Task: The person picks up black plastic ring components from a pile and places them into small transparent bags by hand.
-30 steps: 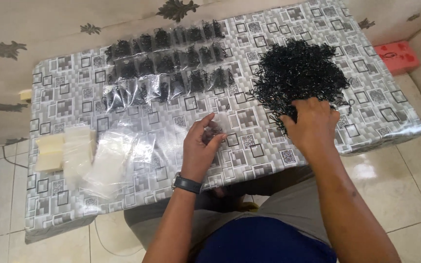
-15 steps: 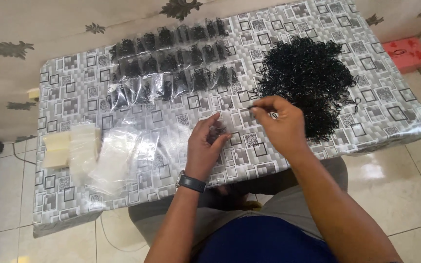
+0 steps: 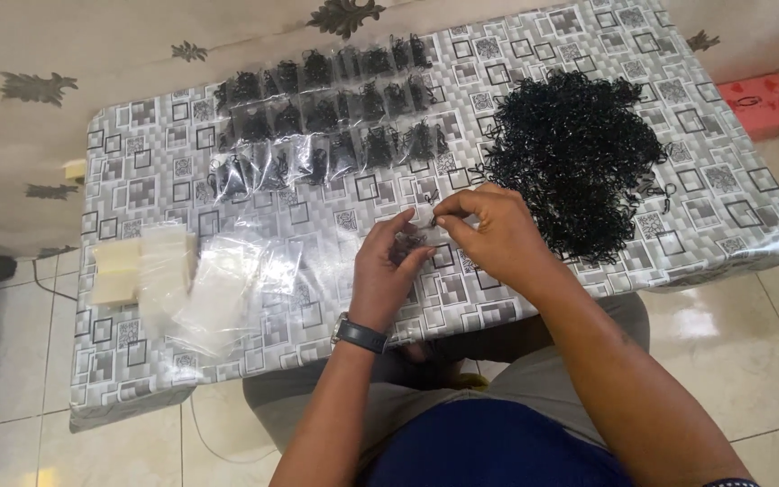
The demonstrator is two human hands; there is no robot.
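Observation:
My left hand (image 3: pixel 388 269) and my right hand (image 3: pixel 489 230) meet over the middle of the table, both pinching a small clear plastic bag (image 3: pixel 424 219) with a few black bands at it. A big heap of small black elastic bands (image 3: pixel 579 158) lies just right of my right hand. Rows of filled clear bags with black bands (image 3: pixel 326 122) are laid out at the far side of the table. Empty clear bags (image 3: pixel 227 284) lie in loose stacks to the left of my left hand. A dark watch sits on my left wrist.
The table (image 3: pixel 732 225) has a grey cover with square patterns. Two pale stacks (image 3: pixel 137 266) rest near its left edge. A red box (image 3: pixel 764 104) sits on the tiled floor at the right. A patterned wall stands behind the table.
My right hand left the black heap and came left to my left hand. Both hands now hold the small bag together.

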